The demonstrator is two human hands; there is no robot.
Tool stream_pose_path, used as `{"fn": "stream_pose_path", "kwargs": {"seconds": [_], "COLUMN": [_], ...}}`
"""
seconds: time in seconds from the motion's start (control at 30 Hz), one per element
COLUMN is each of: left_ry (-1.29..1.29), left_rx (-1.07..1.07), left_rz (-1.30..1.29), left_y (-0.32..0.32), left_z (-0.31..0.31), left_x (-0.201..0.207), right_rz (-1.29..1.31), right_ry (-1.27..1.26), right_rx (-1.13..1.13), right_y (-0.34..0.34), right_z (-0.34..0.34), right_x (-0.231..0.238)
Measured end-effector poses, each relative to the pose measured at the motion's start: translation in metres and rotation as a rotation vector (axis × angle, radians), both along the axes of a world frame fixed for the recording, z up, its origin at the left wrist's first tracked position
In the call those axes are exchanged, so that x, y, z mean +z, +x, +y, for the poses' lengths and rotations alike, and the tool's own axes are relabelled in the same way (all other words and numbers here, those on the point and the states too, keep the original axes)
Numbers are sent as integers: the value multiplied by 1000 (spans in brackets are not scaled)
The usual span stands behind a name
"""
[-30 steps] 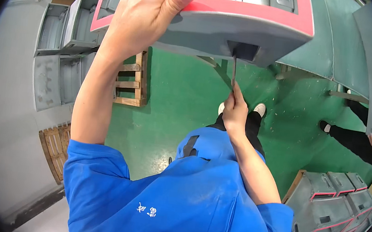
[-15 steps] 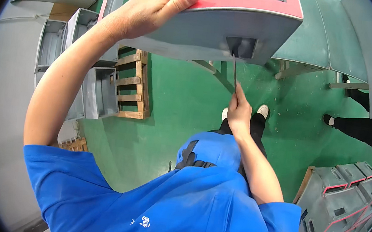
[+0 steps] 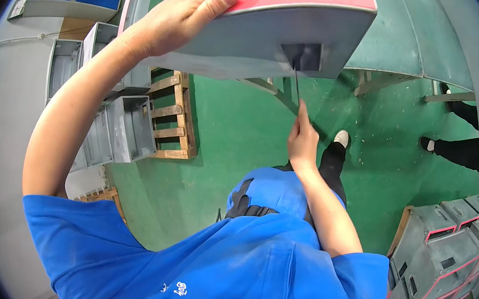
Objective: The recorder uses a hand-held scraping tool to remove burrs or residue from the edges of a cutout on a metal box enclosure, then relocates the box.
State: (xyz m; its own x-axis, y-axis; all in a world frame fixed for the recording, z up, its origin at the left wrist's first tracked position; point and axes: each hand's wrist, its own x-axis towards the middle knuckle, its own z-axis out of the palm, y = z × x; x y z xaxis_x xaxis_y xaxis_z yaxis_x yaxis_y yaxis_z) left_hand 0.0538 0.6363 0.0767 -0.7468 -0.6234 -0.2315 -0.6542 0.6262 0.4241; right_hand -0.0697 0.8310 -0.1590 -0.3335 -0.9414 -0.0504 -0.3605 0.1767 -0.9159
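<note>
A grey sheet-metal box (image 3: pixel 252 39) with a pink-edged rim is at the top, in front of me. My left hand (image 3: pixel 186 16) grips its near rim, thumb stretched along the pink edge; the other fingers are partly hidden. Lower on the box's near face, toward the right, is a rectangular cutout (image 3: pixel 302 56). My right hand (image 3: pixel 303 142) is closed around a slim, dark, file-like tool (image 3: pixel 297 85), index finger extended along it. The tool points upward, its tip at the cutout's lower edge; how far it goes in I cannot tell.
Open grey metal boxes (image 3: pixel 130 125) stand on the left beside a wooden pallet (image 3: pixel 181 116). More pink-edged boxes (image 3: pixel 445 261) are stacked at lower right. A green-topped table (image 3: pixel 382 41) extends right of the box. Another person's legs (image 3: pixel 463 154) show at the right edge.
The whole view has shifted a little, with the box appearing slightly farther left. My right hand has moved slightly up and left with the tool; my left hand keeps its grip.
</note>
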Motion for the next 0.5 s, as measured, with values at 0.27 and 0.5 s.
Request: {"fn": "stream_pose_path", "kwargs": {"seconds": [0.27,0.5], "left_ry": [-42,-69], "left_rx": [52,42], "left_rz": [126,89], "left_y": [0,1], "left_z": [8,12], "left_x": [-9,-6], "right_rz": [-74,-12], "right_ry": [44,-40], "right_rx": [-22,-27], "right_y": [8,7], "right_z": [15,7], "right_x": [1,-9]}}
